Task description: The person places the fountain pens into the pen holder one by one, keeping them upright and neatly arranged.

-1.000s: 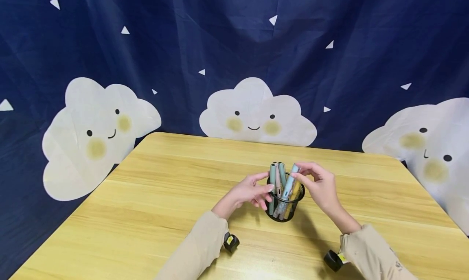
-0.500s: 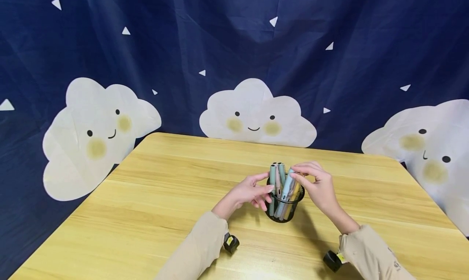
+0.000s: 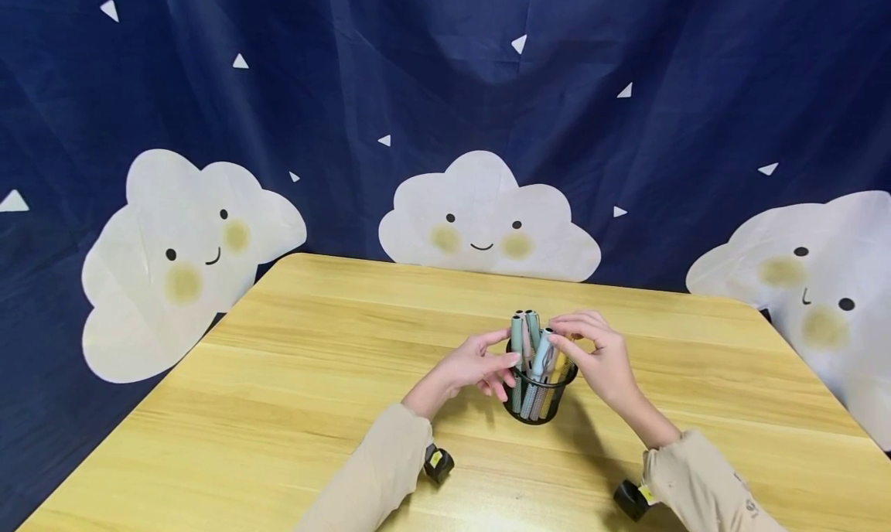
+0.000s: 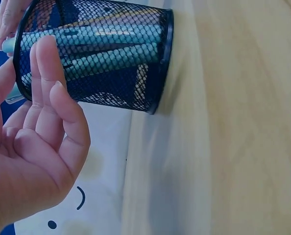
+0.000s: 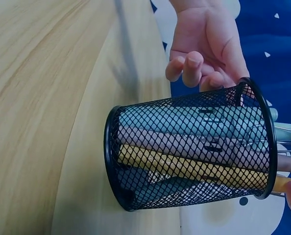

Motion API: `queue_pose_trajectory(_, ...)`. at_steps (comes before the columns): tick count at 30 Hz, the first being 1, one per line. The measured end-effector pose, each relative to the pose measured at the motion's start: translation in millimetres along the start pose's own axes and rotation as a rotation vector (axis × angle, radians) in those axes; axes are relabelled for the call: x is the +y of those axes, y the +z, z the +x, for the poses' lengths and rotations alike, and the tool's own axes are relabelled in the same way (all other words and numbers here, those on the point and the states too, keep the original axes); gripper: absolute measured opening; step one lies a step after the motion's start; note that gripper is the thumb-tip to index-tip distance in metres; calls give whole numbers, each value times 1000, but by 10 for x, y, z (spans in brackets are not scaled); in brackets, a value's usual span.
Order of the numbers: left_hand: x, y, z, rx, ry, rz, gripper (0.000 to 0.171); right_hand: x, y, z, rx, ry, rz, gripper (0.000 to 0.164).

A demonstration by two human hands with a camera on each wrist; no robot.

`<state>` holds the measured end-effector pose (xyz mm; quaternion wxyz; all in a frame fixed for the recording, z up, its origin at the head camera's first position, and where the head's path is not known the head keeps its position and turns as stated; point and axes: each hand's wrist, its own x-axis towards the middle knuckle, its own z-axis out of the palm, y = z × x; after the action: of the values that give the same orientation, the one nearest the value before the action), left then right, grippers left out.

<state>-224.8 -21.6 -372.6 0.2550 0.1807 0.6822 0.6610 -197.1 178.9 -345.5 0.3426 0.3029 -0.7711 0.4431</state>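
Note:
A black mesh pen holder (image 3: 532, 420) stands upright on the table, filled with several capped pens. My left hand (image 3: 469, 366) holds its left side, thumb at the rim. In the left wrist view, this hand's fingers (image 4: 50, 63) lie against the mesh. My right hand (image 3: 602, 362) is over the opening, thumb and fingertips at the top of a light blue pen (image 3: 541, 354). Green pens (image 3: 517, 335) lean at the left of the holder, and a yellow pen (image 5: 194, 169) is near a greyish purple one (image 5: 184, 144). My right fingertips are partly cut off in the right wrist view.
The wooden table (image 3: 278, 408) extends around the holder on all sides. A dark blue curtain (image 3: 445, 68) with smiling clouds hangs behind its far edge. Black wrist devices (image 3: 438, 464) sit at both sleeves.
The light blue pen has gone down deeper into the holder and leans less, with its cap end now visible. My right hand has moved slightly down and left with it; my left hand stays put.

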Motion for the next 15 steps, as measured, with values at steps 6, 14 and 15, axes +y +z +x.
queue_pose_trajectory(6,41,-3,-16,-3,29,28,60,-24,-25,0,23,30,-6,24)
queue_pose_trajectory(14,73,6,-14,0,51,40,56,-306,-77,61,12,-37,-47,23)
queue_pose_trajectory(15,76,8,-14,3,51,44,56,-320,-79,62,8,-50,-51,24)
